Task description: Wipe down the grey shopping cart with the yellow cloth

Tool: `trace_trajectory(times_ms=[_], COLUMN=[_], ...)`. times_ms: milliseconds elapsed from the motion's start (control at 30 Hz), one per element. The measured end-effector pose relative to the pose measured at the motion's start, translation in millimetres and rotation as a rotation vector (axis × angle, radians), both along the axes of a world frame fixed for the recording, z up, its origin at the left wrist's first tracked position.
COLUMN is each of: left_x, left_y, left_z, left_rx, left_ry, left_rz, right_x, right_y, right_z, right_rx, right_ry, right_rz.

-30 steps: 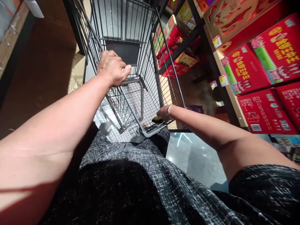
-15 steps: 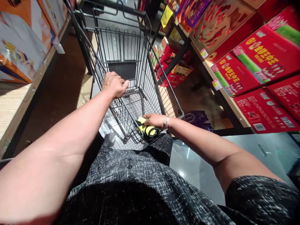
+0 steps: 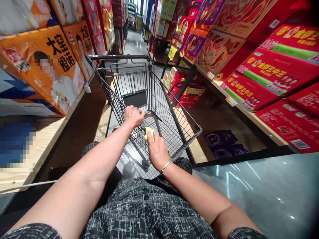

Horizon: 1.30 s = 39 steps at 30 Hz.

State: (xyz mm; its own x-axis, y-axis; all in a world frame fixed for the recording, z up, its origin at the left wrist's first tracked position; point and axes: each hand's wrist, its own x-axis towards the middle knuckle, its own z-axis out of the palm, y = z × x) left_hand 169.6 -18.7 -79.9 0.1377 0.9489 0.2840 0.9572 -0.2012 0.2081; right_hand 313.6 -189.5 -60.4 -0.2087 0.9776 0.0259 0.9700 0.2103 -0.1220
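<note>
A black wire shopping cart (image 3: pixel 171 122) stands in front of me, its push bar at the far end. My left hand (image 3: pixel 134 116) is closed around the cart's left top rail. My right hand (image 3: pixel 158 149), with a silver bangle at the wrist, grips a yellow cloth (image 3: pixel 149 132) with dark edging. The cloth lies against the same rail, just nearer to me than my left hand. Most of it is hidden by the fingers. No goods show inside the wire basket.
Shelves run along both sides of the aisle. Orange boxes (image 3: pixel 45 66) are stacked on the left, red boxes (image 3: pixel 269 73) on the right. Purple packages (image 3: pixel 221 141) lie low on the right. A wooden shelf edge (image 3: pixel 239 106) and glossy floor (image 3: pixel 249 186) are beside the cart.
The view has tilted up, showing more of the aisle. My right hand has moved with the cloth from the cart's near corner up along the left rail, closer to my left hand.
</note>
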Motion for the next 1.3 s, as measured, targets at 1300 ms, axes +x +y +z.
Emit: trace_trajectory(times_ms=[1300], left_x=[-126], left_y=[26], left_z=[70.7], left_rx=[0.175], left_ry=[-0.073], left_rz=[-0.007], right_x=[281], right_y=[144], right_z=[-22.2], right_rx=[0.25], right_ry=[0.434], right_rz=[-0.772])
